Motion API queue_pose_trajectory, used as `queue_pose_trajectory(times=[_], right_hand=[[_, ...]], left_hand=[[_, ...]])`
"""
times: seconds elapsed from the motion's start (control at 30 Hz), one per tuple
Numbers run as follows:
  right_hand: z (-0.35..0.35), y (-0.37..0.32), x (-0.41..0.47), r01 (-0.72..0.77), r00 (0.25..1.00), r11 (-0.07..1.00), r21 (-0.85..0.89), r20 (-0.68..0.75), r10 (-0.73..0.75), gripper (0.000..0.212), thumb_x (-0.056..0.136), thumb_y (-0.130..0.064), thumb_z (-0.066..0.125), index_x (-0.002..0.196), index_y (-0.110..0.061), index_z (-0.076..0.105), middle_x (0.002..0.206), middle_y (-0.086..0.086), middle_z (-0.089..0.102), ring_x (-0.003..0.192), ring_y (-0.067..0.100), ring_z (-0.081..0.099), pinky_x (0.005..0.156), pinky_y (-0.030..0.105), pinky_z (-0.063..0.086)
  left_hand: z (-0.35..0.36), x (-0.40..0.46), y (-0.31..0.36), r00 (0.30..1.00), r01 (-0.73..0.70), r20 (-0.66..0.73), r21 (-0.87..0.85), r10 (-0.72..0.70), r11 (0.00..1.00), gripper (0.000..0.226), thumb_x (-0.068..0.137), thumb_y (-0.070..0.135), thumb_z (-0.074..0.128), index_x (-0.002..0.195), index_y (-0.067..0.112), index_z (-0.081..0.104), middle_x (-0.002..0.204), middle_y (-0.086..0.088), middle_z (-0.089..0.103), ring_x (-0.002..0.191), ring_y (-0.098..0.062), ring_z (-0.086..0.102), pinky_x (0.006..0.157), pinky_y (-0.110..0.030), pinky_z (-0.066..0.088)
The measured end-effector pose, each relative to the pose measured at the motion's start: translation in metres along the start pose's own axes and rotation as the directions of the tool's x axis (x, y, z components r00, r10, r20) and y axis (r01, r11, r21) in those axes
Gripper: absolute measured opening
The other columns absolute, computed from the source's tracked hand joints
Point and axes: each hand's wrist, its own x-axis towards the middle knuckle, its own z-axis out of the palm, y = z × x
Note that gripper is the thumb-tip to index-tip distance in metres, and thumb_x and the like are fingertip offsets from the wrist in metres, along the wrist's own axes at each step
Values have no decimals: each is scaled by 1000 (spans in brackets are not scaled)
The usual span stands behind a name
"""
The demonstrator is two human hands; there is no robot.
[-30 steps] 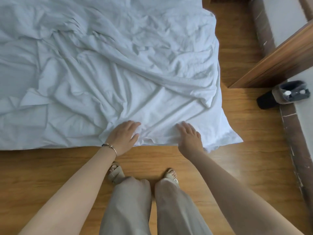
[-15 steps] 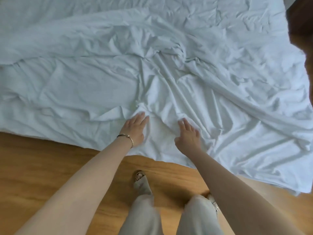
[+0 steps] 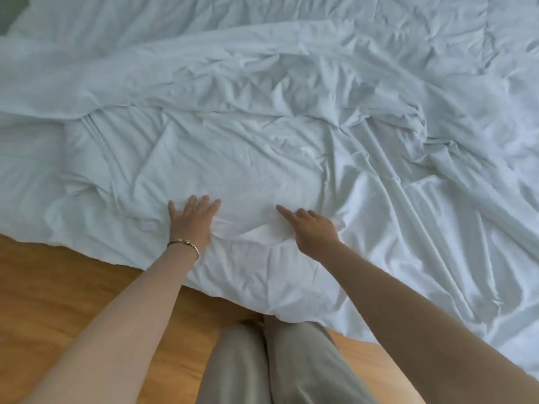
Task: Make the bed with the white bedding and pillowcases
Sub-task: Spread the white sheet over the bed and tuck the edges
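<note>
A wrinkled white duvet covers the bed and fills most of the view, its near edge hanging down to the floor. My left hand, with a thin bracelet at the wrist, lies flat on the duvet with fingers spread. My right hand rests on the duvet a little to the right, index finger stretched forward and the other fingers bent, holding nothing that I can see. No pillowcases are in view.
Wooden floor runs along the bottom left under the duvet's edge. My legs in beige trousers stand against the bed. A dark strip shows at the top left corner.
I have shifted left along the bed's edge. Both hands slid leftward over the duvet and further apart. The bed's right corner and the wooden furniture have left the view.
</note>
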Motion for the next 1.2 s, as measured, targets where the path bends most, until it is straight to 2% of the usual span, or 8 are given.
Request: queue_pose_trajectory(times=[0.1,0.23,0.37,0.6,0.77,0.97,1.1,1.2], right_hand=[[-12,-8,17,-7,994,1000,25,109,4,63,95,-8,41,147,-40,30,119,0,54,92,29,62,72,36,48],[-1,-36,-7,-41,976,999,-21,215,45,57,95,-15,41,141,-48,36,138,-19,50,99,21,65,80,31,51],[14,-73,-26,-208,950,976,-64,224,217,66,85,-20,48,141,-46,25,136,-18,49,113,13,59,93,28,44],[13,-187,13,-354,930,934,57,125,345,66,80,-39,60,141,-37,33,148,-5,27,139,20,25,114,36,23],[3,-270,72,-176,978,967,185,145,151,65,84,-46,58,144,-38,34,153,-5,25,144,18,19,120,37,9],[-21,-311,148,-170,985,906,388,69,156,54,90,-46,51,142,-38,39,149,-5,25,137,19,27,117,35,18],[-67,-341,220,-23,995,909,416,-81,62,64,92,-33,53,149,-41,25,144,-1,38,126,21,43,104,36,38],[-111,-381,276,52,995,876,480,-101,-3,81,92,-29,51,147,-56,-1,121,-3,58,96,19,63,77,37,54]], left_hand=[[-1,13,-43,978,-145,-179,-211,108,967,54,70,-13,60,117,14,63,110,-10,64,103,-34,61,101,-41,31],[-11,5,-72,884,-237,335,-279,325,931,41,85,-1,41,112,22,61,110,-1,62,99,-24,58,86,-34,47],[-6,-5,-97,791,-344,401,-334,463,877,38,88,3,39,117,22,55,115,1,56,102,-21,55,88,-35,47],[16,-25,-192,857,-516,22,27,516,856,65,77,13,63,136,21,35,131,0,39,122,-23,36,106,-33,25],[14,2,-258,907,-406,-103,48,409,913,88,77,9,61,148,26,12,150,-3,13,140,-27,18,113,-41,21],[-5,50,-322,837,-399,-494,-254,236,881,46,70,3,35,102,11,66,106,-6,63,89,-26,57,69,-34,51],[-28,79,-372,738,-311,-674,-293,35,904,30,81,8,49,108,14,61,110,-6,58,97,-25,48,80,-39,42],[-35,91,-421,811,-13,-549,-359,-200,933,66,68,1,64,129,17,48,130,-13,49,115,-34,44,97,-48,36]])
